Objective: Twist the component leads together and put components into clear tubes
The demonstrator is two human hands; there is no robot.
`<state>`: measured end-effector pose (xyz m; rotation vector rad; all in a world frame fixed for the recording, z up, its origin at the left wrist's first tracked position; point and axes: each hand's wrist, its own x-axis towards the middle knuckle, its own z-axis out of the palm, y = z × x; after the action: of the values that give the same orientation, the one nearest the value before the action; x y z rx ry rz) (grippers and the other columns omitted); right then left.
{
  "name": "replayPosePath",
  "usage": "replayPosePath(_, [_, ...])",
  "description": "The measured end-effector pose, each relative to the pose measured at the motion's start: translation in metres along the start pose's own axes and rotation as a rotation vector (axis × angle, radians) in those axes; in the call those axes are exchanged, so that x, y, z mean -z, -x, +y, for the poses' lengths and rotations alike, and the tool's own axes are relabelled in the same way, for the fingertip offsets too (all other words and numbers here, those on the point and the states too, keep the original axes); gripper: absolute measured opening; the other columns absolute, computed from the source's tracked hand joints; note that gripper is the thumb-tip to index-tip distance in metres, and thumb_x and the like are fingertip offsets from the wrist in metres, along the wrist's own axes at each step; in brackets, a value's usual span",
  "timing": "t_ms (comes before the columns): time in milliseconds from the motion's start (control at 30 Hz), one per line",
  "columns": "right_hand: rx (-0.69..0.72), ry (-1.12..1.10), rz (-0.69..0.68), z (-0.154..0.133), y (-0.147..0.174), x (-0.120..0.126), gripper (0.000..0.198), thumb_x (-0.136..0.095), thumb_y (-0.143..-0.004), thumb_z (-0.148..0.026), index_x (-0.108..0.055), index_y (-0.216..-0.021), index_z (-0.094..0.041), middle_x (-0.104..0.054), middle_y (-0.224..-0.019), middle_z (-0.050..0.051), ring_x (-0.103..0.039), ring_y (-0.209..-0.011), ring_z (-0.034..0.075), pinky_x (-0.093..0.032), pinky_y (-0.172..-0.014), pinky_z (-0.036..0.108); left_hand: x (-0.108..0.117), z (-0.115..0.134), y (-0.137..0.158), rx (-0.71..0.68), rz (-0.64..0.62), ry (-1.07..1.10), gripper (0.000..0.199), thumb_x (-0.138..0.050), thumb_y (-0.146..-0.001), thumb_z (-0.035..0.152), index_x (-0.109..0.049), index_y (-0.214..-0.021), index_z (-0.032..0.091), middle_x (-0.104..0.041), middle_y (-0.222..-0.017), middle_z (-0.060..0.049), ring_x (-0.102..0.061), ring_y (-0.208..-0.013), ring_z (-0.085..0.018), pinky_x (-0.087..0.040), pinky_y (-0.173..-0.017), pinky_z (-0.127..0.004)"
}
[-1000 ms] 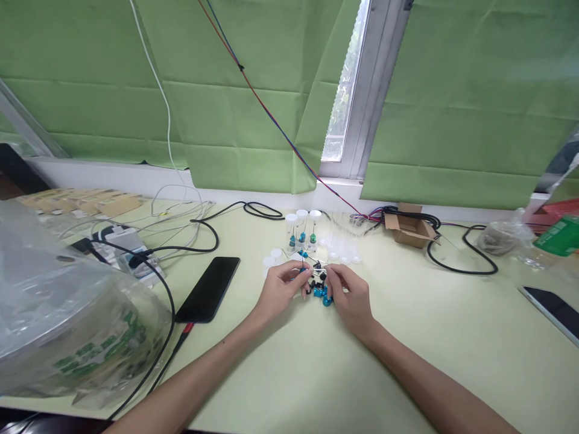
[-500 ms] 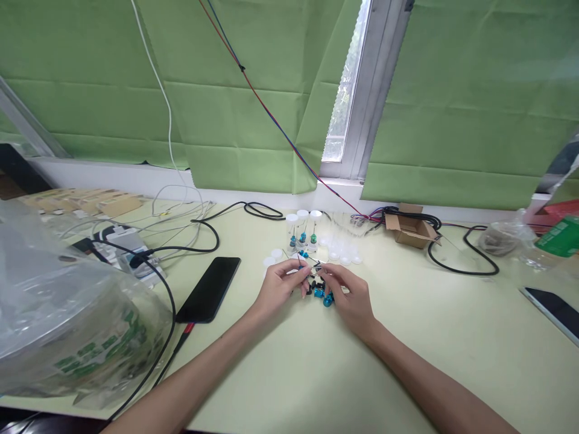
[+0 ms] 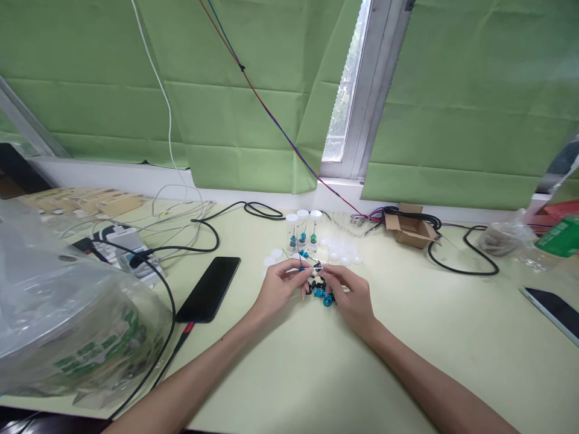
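Observation:
My left hand (image 3: 281,284) is closed in a pinch on a small blue part with a thin stem (image 3: 301,263). Facing it closely, my right hand (image 3: 351,293) also has thumb and forefinger pinched together. A thin pale strip (image 3: 312,269) shows between the two sets of fingertips; its kind is too small to make out. Below the fingers lie shiny blue parts (image 3: 327,299) and small black pieces (image 3: 315,285), partly hidden by the right hand. Behind the hands stand three clear tubes with white caps (image 3: 302,214), holding blue or green pieces.
Loose white caps (image 3: 346,260) lie behind the right hand. A black phone (image 3: 208,290) and a large clear plastic bag (image 3: 85,325) are on the left. Farther right are a small cardboard box (image 3: 409,231), black cable (image 3: 474,272) and another phone (image 3: 554,312).
Both hands have stayed almost in place. The fingertips have shifted slightly, and the thin pale strip between them now shows more clearly.

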<state>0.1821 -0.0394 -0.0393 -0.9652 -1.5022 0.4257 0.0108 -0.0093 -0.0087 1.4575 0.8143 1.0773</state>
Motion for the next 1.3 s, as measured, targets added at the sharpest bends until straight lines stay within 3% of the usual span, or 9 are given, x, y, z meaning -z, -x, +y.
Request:
replayPosePath(333, [-0.044,0.008,0.009,-0.002,0.001,-0.001,0.023,-0.049,-0.097,-0.031,-0.063,-0.083,-0.019,-0.062,-0.064,-0.001,-0.056,-0.050,0.011,-0.048,-0.051,0.024,-0.009,0.012,0.005,-0.035,0.022,-0.105,0.021,-0.070,-0.080,0.037,-0.068,-0.082,0.016,-0.059,-0.060,0.001,-0.053,-0.052,-0.012,-0.046,-0.056,-0.026])
replayPosePath(633, [-0.040,-0.010,0.003,0.000,0.002,-0.002,0.022,-0.047,-0.099,-0.032,-0.057,-0.084,-0.020,-0.059,-0.062,-0.002,-0.055,-0.048,0.010,-0.047,-0.050,0.024,-0.009,0.010,0.006,-0.080,0.002,-0.151,0.022,-0.068,-0.081,0.039,-0.068,-0.081,0.016,-0.059,-0.063,0.000,-0.052,-0.053,-0.012,-0.045,-0.055,-0.026])
replayPosePath(1067, [-0.049,-0.015,0.021,-0.001,0.001,-0.004,0.022,-0.047,-0.098,-0.037,-0.056,-0.090,-0.019,-0.059,-0.063,-0.002,-0.055,-0.050,0.011,-0.048,-0.050,0.024,-0.007,0.009,0.004,-0.018,0.009,-0.092,0.024,-0.069,-0.080,0.040,-0.066,-0.080,0.016,-0.058,-0.057,0.001,-0.052,-0.049,-0.012,-0.046,-0.056,-0.026])
replayPosePath(1300, [-0.092,-0.027,0.016,0.001,0.002,-0.005,0.027,-0.046,-0.098,-0.040,-0.054,-0.082,-0.020,-0.059,-0.063,-0.001,-0.053,-0.049,0.010,-0.046,-0.047,0.022,-0.007,0.008,0.004,-0.010,0.013,-0.080,0.024,-0.071,-0.079,0.040,-0.066,-0.081,0.017,-0.059,-0.058,0.001,-0.053,-0.049,-0.012,-0.045,-0.055,-0.026])
